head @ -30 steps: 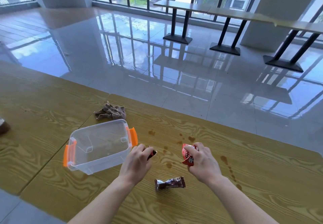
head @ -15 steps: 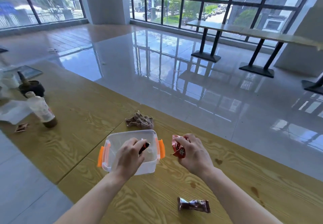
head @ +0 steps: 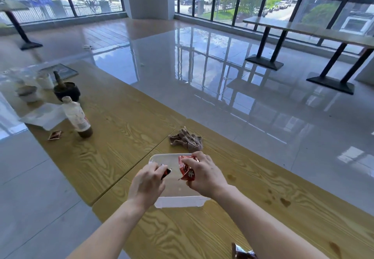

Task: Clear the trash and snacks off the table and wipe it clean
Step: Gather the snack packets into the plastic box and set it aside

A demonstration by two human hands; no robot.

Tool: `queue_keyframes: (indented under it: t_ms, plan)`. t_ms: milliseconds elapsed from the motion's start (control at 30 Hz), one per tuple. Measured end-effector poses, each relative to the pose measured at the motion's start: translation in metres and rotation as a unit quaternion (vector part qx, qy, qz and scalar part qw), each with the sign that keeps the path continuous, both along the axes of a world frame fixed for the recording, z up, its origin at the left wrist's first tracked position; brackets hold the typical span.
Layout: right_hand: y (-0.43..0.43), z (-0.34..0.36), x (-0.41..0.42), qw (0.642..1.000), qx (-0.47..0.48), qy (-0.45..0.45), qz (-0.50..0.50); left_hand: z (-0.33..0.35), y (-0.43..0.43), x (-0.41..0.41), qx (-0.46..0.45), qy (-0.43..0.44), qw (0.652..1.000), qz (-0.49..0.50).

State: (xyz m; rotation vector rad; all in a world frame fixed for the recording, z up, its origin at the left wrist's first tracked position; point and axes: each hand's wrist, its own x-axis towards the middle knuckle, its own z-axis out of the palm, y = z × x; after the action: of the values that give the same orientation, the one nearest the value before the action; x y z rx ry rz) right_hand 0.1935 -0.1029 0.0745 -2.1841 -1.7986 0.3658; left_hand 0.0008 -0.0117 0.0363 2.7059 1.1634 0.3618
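A wooden table (head: pixel 125 129) carries a clear plastic container (head: pixel 178 203), a crumpled brown cloth (head: pixel 186 140) and a bottle (head: pixel 78 118). 1 brown snack wrapper (head: pixel 242 253) lies at the near edge. Dark stains (head: pixel 284 201) spot the wood to the right.

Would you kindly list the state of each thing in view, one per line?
Clear plastic lidless box: open, upright under both hands.
Red snack wrapper: held in right hand.
Small dark packet: pinched in left hand.
Brown rag: crumpled on wooden table.
Plastic bottle: upright, nearly empty.

Both hands (head: pixel 148 184) (head: pixel 204 174) extended forward, fingers pinched closed.
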Motion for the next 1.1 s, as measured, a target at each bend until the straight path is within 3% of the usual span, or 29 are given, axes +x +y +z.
queue_keyframes:
  t_ms: [433, 567, 767, 1100]
  plan:
    - [0.014, -0.016, -0.001, 0.999, -0.028, -0.014, 0.008, -0.002, 0.004, 0.011, 0.036, 0.027, 0.999, -0.016]
    - [0.015, -0.02, 0.0, 0.999, -0.023, 0.023, 0.012, -0.005, 0.003, 0.012, 0.019, 0.041, 0.999, 0.005]
    - [0.004, -0.023, 0.009, 0.997, 0.062, 0.042, -0.011, -0.007, -0.001, 0.015, 0.0, -0.006, 1.0, -0.002]
    - [-0.054, -0.011, 0.037, 0.99, 0.1, 0.054, -0.079, 0.006, -0.048, 0.049, -0.009, -0.093, 0.993, -0.071]
